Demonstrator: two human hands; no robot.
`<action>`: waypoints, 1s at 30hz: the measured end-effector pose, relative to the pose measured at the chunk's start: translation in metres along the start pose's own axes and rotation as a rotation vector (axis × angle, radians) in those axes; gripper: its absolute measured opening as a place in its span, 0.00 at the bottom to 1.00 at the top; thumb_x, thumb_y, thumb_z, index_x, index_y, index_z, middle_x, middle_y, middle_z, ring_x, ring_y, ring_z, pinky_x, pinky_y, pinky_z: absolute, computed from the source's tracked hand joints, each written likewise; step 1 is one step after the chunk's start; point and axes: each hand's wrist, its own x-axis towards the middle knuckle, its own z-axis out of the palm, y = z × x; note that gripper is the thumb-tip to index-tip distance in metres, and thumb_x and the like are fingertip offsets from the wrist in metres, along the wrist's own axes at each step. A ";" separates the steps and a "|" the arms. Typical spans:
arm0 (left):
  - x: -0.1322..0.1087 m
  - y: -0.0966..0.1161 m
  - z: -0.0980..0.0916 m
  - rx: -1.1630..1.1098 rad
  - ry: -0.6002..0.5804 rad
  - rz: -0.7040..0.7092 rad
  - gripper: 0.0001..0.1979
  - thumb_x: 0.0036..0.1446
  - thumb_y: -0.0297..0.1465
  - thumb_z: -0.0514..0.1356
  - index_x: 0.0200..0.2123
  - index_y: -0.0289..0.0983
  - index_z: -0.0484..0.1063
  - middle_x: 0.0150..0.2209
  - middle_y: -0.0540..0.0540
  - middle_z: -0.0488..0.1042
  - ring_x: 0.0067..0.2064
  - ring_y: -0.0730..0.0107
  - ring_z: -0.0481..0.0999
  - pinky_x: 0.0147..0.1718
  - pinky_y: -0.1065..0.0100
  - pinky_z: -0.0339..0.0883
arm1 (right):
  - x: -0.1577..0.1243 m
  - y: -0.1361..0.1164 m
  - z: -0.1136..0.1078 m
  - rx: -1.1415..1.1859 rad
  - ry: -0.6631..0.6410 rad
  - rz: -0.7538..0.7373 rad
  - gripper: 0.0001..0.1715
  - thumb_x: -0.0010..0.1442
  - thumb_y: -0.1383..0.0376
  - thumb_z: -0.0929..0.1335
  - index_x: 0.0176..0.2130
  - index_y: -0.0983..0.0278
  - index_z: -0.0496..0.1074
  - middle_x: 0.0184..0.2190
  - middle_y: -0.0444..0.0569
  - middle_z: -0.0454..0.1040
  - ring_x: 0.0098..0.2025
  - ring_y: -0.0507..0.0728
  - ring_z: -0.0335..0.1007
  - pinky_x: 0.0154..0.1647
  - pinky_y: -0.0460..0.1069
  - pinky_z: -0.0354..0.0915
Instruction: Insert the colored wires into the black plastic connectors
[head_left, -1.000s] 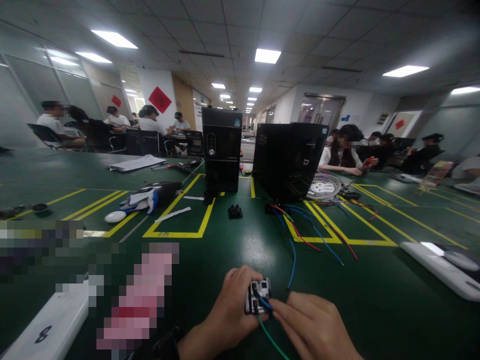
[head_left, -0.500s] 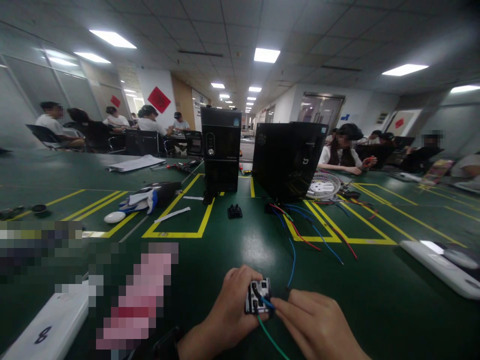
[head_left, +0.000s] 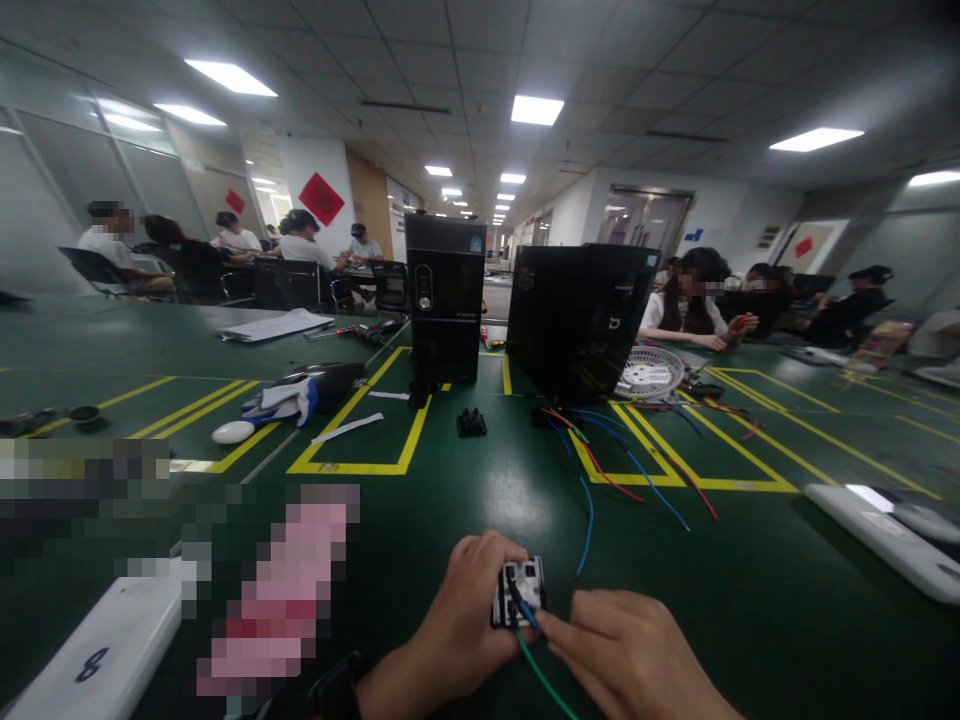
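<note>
My left hand [head_left: 454, 625] is closed around a small square electrical socket module [head_left: 533, 587], its white-and-black wiring side facing up. Close beside it, my right hand [head_left: 637, 645] pinches a short blue wire [head_left: 526, 609] between thumb and forefinger, with the wire's far end at the module. Whether that end sits inside a terminal I cannot tell. From the module's lower edge a green wire [head_left: 541, 678] curves down to the right, under my right hand. Farther up the table lies a black plastic part with prongs [head_left: 472, 423].
Two black computer towers [head_left: 445, 300] stand at the back. Loose red and blue wires [head_left: 637, 465] spread before the right one. A white basket [head_left: 649, 372], a white device [head_left: 877, 540], blue-white gloves [head_left: 281, 403] and a white box [head_left: 105, 640] lie around. A co-worker [head_left: 694, 300] sits across.
My right fingertips have moved slightly left with the blue wire, closer to the socket module. My left hand keeps its grip, and the whole view has shifted a little.
</note>
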 end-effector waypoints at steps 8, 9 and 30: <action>0.000 0.001 -0.001 0.004 -0.011 -0.006 0.23 0.42 0.24 0.66 0.42 0.42 0.64 0.39 0.50 0.69 0.41 0.61 0.68 0.43 0.61 0.58 | -0.002 0.000 -0.005 -0.010 0.137 0.081 0.15 0.67 0.67 0.59 0.42 0.62 0.74 0.24 0.45 0.72 0.23 0.53 0.67 0.23 0.48 0.57; 0.000 0.001 -0.001 0.004 -0.008 -0.003 0.23 0.43 0.24 0.66 0.42 0.42 0.64 0.39 0.50 0.69 0.41 0.61 0.68 0.43 0.61 0.58 | -0.002 0.000 -0.003 -0.015 0.175 0.081 0.15 0.67 0.67 0.60 0.42 0.63 0.75 0.24 0.45 0.73 0.23 0.53 0.67 0.23 0.48 0.58; 0.000 0.006 -0.005 -0.004 -0.031 -0.015 0.22 0.45 0.25 0.67 0.42 0.41 0.64 0.39 0.49 0.69 0.41 0.60 0.68 0.44 0.59 0.59 | -0.003 0.002 -0.005 0.009 0.091 0.075 0.15 0.68 0.67 0.59 0.43 0.62 0.73 0.24 0.44 0.72 0.23 0.53 0.67 0.23 0.48 0.55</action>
